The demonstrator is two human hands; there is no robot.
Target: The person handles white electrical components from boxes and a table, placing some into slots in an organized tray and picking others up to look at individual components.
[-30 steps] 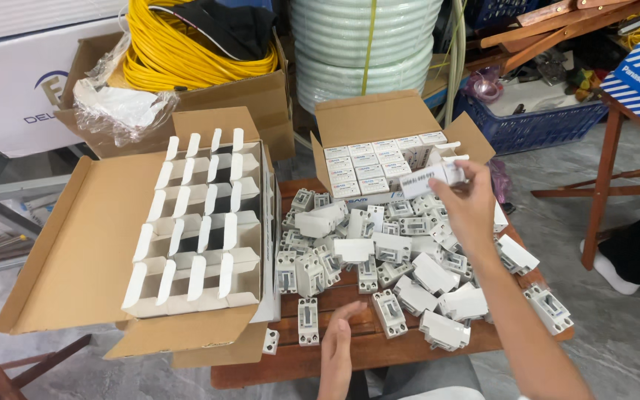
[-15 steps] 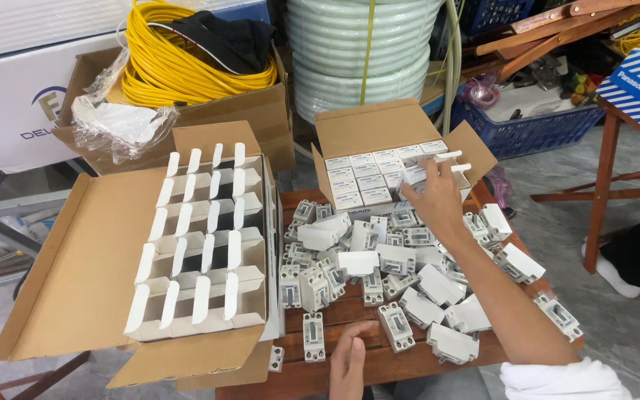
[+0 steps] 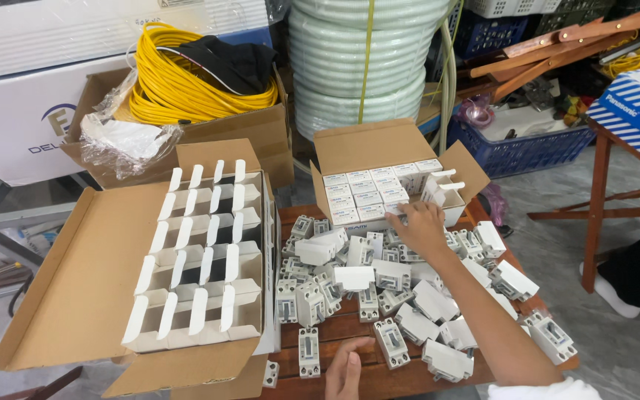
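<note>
Where the small cardboard carton (image 3: 379,159) of packed white boxes (image 3: 368,194) stands open at the far edge of the wooden table (image 3: 350,326), the right hand (image 3: 418,226) reaches its front right corner, fingers bent together onto a small white box (image 3: 438,194) with open flaps; a firm grip cannot be told. Left hand (image 3: 346,369) rests at the near table edge, fingers loosely apart, holding nothing, beside a grey-white circuit breaker (image 3: 309,352). Loose breakers (image 3: 379,278) are heaped between the hands. A large carton of empty white boxes (image 3: 201,255) lies to the left.
</note>
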